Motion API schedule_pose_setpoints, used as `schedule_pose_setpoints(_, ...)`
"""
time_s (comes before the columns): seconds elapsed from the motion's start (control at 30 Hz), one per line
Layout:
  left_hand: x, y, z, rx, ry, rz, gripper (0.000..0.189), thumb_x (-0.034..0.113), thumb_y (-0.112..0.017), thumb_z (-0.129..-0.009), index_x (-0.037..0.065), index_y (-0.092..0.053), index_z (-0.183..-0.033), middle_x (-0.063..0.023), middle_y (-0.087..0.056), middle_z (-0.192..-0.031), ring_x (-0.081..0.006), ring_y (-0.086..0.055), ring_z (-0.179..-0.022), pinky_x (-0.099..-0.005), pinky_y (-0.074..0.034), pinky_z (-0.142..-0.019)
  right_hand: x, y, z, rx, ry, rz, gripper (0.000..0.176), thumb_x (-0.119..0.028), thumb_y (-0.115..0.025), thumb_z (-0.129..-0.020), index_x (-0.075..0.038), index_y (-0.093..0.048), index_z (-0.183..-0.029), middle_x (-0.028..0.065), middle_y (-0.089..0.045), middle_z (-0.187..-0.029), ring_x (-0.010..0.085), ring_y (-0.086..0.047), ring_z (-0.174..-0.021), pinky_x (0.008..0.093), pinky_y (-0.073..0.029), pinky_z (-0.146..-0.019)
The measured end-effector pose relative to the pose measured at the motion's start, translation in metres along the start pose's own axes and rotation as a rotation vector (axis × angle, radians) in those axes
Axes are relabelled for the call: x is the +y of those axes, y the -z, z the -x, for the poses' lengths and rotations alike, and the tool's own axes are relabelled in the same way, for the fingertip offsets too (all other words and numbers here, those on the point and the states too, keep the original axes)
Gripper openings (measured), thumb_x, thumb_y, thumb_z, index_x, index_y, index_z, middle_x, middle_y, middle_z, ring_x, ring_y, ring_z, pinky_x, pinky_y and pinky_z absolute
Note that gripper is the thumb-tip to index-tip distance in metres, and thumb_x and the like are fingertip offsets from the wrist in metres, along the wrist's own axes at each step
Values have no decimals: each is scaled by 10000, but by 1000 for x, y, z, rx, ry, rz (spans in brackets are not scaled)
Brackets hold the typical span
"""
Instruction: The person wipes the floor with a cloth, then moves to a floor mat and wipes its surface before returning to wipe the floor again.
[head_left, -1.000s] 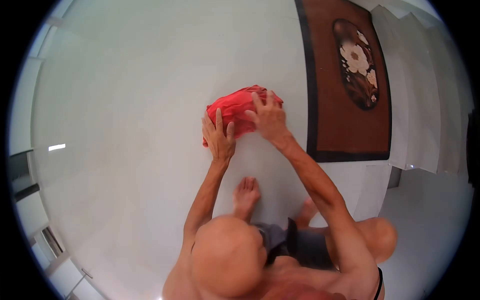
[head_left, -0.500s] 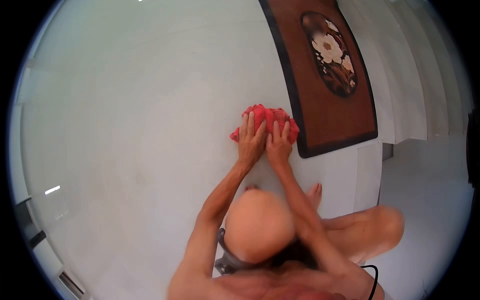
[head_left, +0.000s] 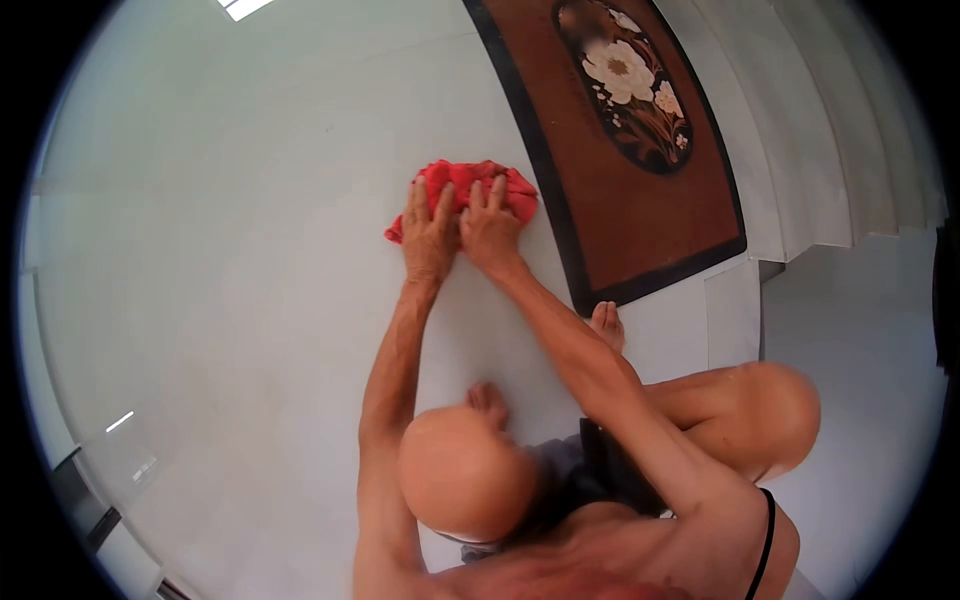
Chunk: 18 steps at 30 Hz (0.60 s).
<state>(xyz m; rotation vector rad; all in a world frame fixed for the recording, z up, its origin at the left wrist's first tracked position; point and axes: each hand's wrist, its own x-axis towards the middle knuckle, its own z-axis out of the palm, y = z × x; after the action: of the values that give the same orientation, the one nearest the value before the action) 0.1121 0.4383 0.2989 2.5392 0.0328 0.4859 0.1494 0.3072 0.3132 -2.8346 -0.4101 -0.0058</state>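
- Seen at upper centre of the frame: a bunched red cloth (head_left: 455, 180) on the pale floor (head_left: 250, 250), just beside the dark border of a flowered brown mat (head_left: 650, 225).
- Laid palm-down on the near side of the cloth: left hand (head_left: 430, 243) and right hand (head_left: 490, 232), side by side.
- Extended and slightly parted, not clenched, in both hands: the fingers; impossible to tell about any pinch beneath the palms.
- Placed so, presumably, to share pressure across the folds and hold the bundle against the floor; set close together, probably, to keep it compact.
- Relative to the fingers: under them and beyond their tips, with one end jutting out left of the left hand and the other right of the right hand, towards the mat.
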Motion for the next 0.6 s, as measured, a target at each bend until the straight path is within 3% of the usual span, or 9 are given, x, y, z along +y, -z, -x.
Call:
schedule_pose_setpoints(0.07, -5, 10, -13, -57, 63, -6, 589, 159, -749, -998, 141, -596, -1566, -275, -370, -1718, -491, -388, -1573, -558, -419, -1235, -11, -10, -20, 36, 49, 79, 743, -367, -745, -981, 33, -503, -1559, 429, -374, -1628, 442, -757, -1044, 423, -648, -803)
schedule_pose_setpoints(0.1, -3, 13, -17, -74, 92, -20, 591, 158, -744, -1003, 134, -589, -1573, -279, -361, -1722, -492, -384, -1575, -557, -418, -1237, -17, -6, -19, -5, -22, -3, 768, -384, -753, -972, 21, -500, -1573, 407, -369, -1648, 436, -749, -1021, 430, -642, -805)
schedule_pose_setpoints(0.27, -17, 14, -19, -201, 101, 40, 609, 109, -696, -1022, 103, -541, -1611, -308, -311, -1740, -510, -321, -1608, -559, -375, -1280, -32, -33, -18, -40, -105, -11, 718, -300, -728, -965, 8, -510, -1575, 349, -285, -1726, 502, -725, -992, 530, -640, -769)
schedule_pose_setpoints(0.37, -11, 25, -19, -314, 123, -10, 643, 67, -633, -1033, 93, -472, -1655, -348, -253, -1748, -533, -297, -1612, -563, -358, -1292, -42, -9, -17, -1, -272, -232, 629, -217, -662, -980, -4, -539, -1559, 312, -270, -1752, 512, -714, -977, 553, -631, -820)
schedule_pose_setpoints(0.47, -9, 31, -20, -414, 161, -87, 722, 119, -648, -1019, 100, -392, -1694, -404, -230, -1727, -571, -311, -1589, -585, -380, -1272, -34, -1, -17, 96, -234, -320, 604, -167, -661, -967, -2, -559, -1539, 329, -318, -1724, 513, -717, -1039, 536, -626, -857)
schedule_pose_setpoints(0.6, -1, 49, -30, -500, 162, -244, 739, 140, -680, -1000, 102, -397, -1682, -409, -246, -1714, -589, -357, -1551, -582, -399, -1257, -39, 0, -23, 179, -305, -488, 545, -99, -666, -935, 11, -590, -1464, 350, -401, -1665, 508, -699, -1173, 553, -618, -890)
